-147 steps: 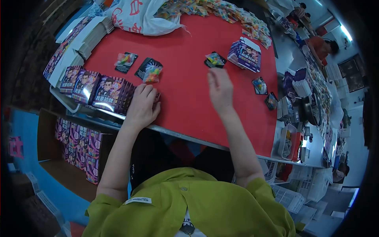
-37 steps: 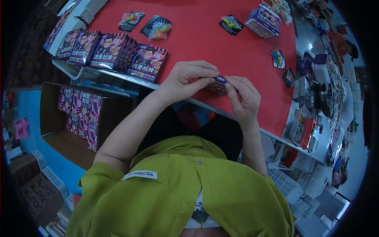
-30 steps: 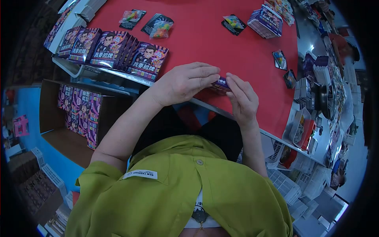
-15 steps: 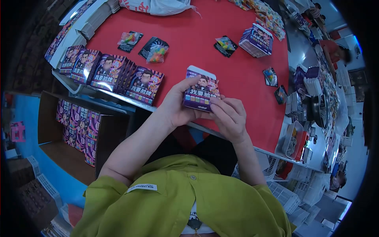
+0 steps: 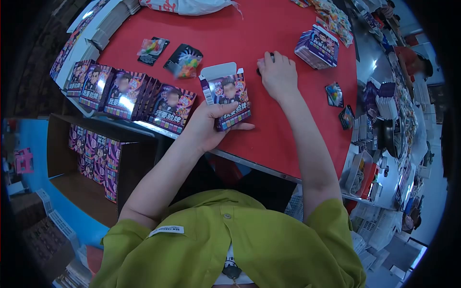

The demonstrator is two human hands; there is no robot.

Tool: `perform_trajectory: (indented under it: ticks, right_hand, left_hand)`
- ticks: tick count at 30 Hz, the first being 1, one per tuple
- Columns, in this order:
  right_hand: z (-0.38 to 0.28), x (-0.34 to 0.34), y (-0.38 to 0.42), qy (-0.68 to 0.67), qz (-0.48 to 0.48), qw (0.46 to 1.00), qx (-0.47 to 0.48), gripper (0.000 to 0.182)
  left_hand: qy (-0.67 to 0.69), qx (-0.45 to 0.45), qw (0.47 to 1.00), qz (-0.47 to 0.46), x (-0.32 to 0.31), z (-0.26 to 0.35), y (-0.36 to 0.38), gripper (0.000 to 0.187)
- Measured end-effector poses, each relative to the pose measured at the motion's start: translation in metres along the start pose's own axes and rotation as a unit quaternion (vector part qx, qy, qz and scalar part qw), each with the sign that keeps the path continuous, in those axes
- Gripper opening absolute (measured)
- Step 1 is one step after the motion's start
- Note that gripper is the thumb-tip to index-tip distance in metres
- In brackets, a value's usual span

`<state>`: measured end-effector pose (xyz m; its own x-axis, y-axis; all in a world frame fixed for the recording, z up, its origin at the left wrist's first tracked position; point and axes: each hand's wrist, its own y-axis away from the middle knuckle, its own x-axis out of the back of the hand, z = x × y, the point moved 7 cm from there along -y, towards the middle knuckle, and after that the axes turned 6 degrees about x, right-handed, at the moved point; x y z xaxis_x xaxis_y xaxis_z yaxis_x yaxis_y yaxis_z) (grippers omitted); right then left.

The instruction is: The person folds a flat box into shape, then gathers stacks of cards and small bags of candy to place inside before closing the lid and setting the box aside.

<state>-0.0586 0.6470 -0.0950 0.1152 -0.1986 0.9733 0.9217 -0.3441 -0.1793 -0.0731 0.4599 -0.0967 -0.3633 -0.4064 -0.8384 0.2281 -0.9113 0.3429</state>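
My left hand [image 5: 213, 120] is wrapped around a small purple printed box [image 5: 229, 96], its thumb across the front. The box stands upright with its white top flap raised and its top open. Out over the red table, my right hand [image 5: 279, 74] has its fingers curled down over a candy packet with a black card [image 5: 260, 71]. Most of that packet is hidden under the fingers; only dark edges and a bit of clear wrap show. Two more candy packets [image 5: 185, 62] [image 5: 153, 49] lie to the left, beyond the box.
A row of filled-looking purple boxes [image 5: 126, 93] lines the table's left edge. Flat stacked boxes [image 5: 317, 48] stand at the right, near two small packets [image 5: 334, 94]. A carton of boxes [image 5: 96, 158] sits below left. A white sack [image 5: 192, 5] lies at the far edge.
My right hand has left the box and reached forward onto the candy packet. My left hand has shifted slightly left with the box, whose top flap now stands open.
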Motion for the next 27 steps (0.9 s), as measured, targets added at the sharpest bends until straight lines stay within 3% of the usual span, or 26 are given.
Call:
perform_trajectory:
  ticks: [1,5,10,12,16,18,22,24,27]
  right_hand:
    - [-0.014,0.009,0.022,0.013,0.052,0.998,0.012,0.043]
    - [-0.071,0.042,0.099,-0.009,0.012,1.0,0.007,0.048]
    - [-0.071,0.058,0.134,-0.092,-0.016,0.995,-0.026,0.052]
    - [-0.046,0.05,0.138,-0.291,-0.035,0.95,-0.111,0.054]
    - [-0.034,0.045,0.148,-0.326,0.05,0.935,-0.132,0.057]
    - [-0.04,0.043,0.155,-0.253,-0.082,0.955,-0.132,0.061]
    - [-0.046,0.047,0.158,-0.291,-0.08,0.946,-0.118,0.064]
    - [-0.04,0.039,0.154,-0.344,-0.091,0.922,-0.154,0.059]
    - [-0.046,0.046,0.15,-0.329,-0.06,0.932,-0.137,0.059]
  left_hand:
    - [0.004,0.006,1.0,0.003,0.001,-0.002,0.006,0.039]
    - [-0.034,0.033,0.998,0.051,0.005,-0.009,0.03,0.035]
    - [-0.1,0.046,0.991,0.073,0.008,-0.01,0.046,0.03]
    - [-0.119,0.048,0.989,0.072,0.006,-0.009,0.049,0.028]
    - [-0.168,0.103,0.978,0.062,0.006,-0.019,0.046,0.031]
    - [-0.186,0.113,0.974,0.067,0.011,-0.021,0.046,0.033]
    - [-0.219,0.129,0.965,0.061,0.012,-0.021,0.043,0.029]
    - [-0.225,0.129,0.965,0.045,0.009,-0.019,0.043,0.025]
    - [-0.217,0.139,0.965,0.039,0.009,-0.018,0.045,0.025]
